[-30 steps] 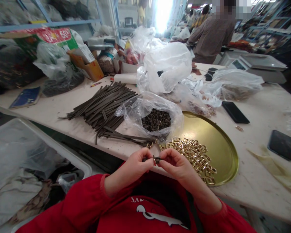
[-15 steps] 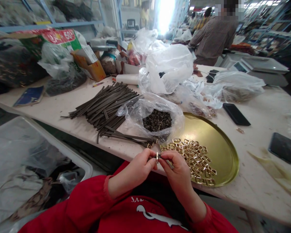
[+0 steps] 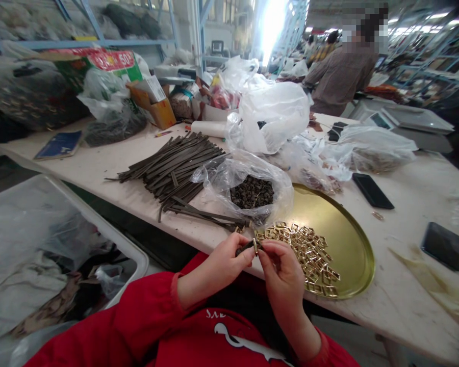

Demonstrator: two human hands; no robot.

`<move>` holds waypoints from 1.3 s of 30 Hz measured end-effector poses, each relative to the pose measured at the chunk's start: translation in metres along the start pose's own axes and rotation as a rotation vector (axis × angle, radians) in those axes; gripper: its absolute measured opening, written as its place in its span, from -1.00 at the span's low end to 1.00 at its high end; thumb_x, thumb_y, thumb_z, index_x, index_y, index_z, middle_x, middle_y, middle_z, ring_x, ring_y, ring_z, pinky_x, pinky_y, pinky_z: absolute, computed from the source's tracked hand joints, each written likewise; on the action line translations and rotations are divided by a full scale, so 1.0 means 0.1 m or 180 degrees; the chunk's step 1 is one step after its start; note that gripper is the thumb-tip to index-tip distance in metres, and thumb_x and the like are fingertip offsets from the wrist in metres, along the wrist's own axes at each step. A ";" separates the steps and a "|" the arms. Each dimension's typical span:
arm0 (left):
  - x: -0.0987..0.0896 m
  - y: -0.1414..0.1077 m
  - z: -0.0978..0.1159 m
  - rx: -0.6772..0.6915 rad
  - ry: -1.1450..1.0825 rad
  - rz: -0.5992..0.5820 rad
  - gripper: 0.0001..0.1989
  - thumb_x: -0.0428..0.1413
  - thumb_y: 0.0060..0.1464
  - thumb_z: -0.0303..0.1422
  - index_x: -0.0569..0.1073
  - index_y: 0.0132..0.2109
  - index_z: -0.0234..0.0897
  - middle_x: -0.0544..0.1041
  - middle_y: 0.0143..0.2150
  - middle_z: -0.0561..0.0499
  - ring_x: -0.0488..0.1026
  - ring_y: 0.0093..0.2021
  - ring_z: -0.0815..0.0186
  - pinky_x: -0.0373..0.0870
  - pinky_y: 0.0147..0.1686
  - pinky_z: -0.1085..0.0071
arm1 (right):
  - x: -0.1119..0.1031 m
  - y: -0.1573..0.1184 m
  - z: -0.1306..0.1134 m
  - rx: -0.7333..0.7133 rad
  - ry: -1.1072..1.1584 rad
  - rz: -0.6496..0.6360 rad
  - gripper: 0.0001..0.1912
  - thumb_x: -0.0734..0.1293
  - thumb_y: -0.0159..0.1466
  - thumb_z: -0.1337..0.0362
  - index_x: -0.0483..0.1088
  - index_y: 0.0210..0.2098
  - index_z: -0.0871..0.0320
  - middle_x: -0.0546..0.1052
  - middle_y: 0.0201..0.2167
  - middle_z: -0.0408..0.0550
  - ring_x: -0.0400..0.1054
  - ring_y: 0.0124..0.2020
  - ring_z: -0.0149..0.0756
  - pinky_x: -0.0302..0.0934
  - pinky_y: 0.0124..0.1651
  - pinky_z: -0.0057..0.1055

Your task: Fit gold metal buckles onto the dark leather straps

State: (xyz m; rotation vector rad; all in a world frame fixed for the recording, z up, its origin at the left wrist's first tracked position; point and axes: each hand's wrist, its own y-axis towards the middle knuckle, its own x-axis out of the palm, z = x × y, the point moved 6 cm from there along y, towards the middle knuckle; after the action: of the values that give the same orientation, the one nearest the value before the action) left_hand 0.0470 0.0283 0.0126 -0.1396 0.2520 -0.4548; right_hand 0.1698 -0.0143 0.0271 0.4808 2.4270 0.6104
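Observation:
Just in front of my body, both hands meet at a small gold buckle (image 3: 255, 247) with a dark strap (image 3: 245, 247) at it. My left hand (image 3: 224, 260) is closed, its thumb and fingers pinching the strap on the buckle's left side. On the other side, the fingertips of my right hand (image 3: 285, 267) are pinched close against the buckle, on what looks like the strap's end; the fingers partly hide it. Right behind the hands lies a pile of gold buckles (image 3: 309, 255) on a round gold tray (image 3: 352, 234). Long dark strips (image 3: 176, 168) lie heaped to the left.
An open plastic bag (image 3: 214, 183) of small dark pieces stands behind my hands. Two dark phones (image 3: 373, 191) lie at the right. White plastic bags (image 3: 273, 112) crowd the back. A white bin (image 3: 133, 244) is at lower left. A person (image 3: 340, 76) stands beyond the table.
The view has shifted slightly. The buckle now tilts a little, and more of the dark strap shows on its left. Both hands keep their pinch.

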 end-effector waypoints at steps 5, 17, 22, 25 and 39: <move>0.00 0.01 -0.07 -0.0037 -0.0294 0.0143 -0.82 -0.08 0.10 -0.29 0.29 -0.23 -0.32 0.38 -0.42 0.07 0.34 -0.38 0.37 0.27 -0.31 0.42 | 0.06 -0.03 -0.12 -0.0463 -0.0234 -0.0246 -0.79 0.23 0.19 0.38 0.32 -0.16 0.13 0.44 -0.22 0.02 0.35 -0.17 -0.27 0.32 -0.15 -0.25; -0.04 0.01 -0.07 0.0133 -0.0107 -0.0001 -0.71 -0.17 0.14 -0.42 0.16 0.02 -0.32 0.34 -0.50 0.13 0.32 -0.44 0.40 0.26 -0.34 0.44 | 0.10 0.03 0.16 0.0984 0.0619 -0.0434 -0.79 0.27 0.15 0.28 0.35 -0.19 0.12 0.50 -0.37 -0.08 0.39 -0.37 -0.34 0.32 -0.28 -0.38; 0.01 0.00 0.06 0.0333 -0.0009 -0.0421 -0.54 -0.18 0.16 -0.40 0.04 0.21 -0.26 0.30 -0.49 0.12 0.26 -0.47 0.41 0.23 -0.39 0.48 | 0.19 0.06 0.27 0.1638 0.1647 -0.0586 -0.72 0.30 0.12 0.20 0.33 -0.17 0.10 0.45 -0.42 -0.14 0.35 -0.39 -0.38 0.30 -0.30 -0.41; 0.03 0.00 0.14 0.0456 0.0197 -0.0732 -0.56 -0.16 0.13 -0.43 0.17 0.17 -0.22 0.31 -0.46 0.09 0.22 -0.47 0.42 0.20 -0.40 0.50 | 0.25 0.09 0.35 0.1972 0.2113 -0.0841 -0.69 0.33 0.10 0.14 0.33 -0.17 0.08 0.46 -0.40 -0.15 0.35 -0.37 -0.39 0.29 -0.28 -0.42; -0.19 0.31 0.01 -0.0221 -0.0496 -0.0600 -0.83 -0.07 0.08 -0.30 0.31 -0.28 -0.32 0.22 -0.60 0.19 0.15 -0.58 0.48 0.08 -0.54 0.54 | 0.46 0.83 0.57 0.1445 0.1035 -0.1518 -0.70 0.24 0.16 0.10 0.35 -0.22 0.17 0.43 -0.50 -0.13 0.32 -0.44 -0.34 0.23 -0.34 -0.38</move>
State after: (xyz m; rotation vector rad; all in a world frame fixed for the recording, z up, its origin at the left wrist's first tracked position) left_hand 0.0433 0.0643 0.0122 -0.2672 0.1016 -0.6195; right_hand 0.1859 0.0938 0.0090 -0.0448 2.8565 -0.0804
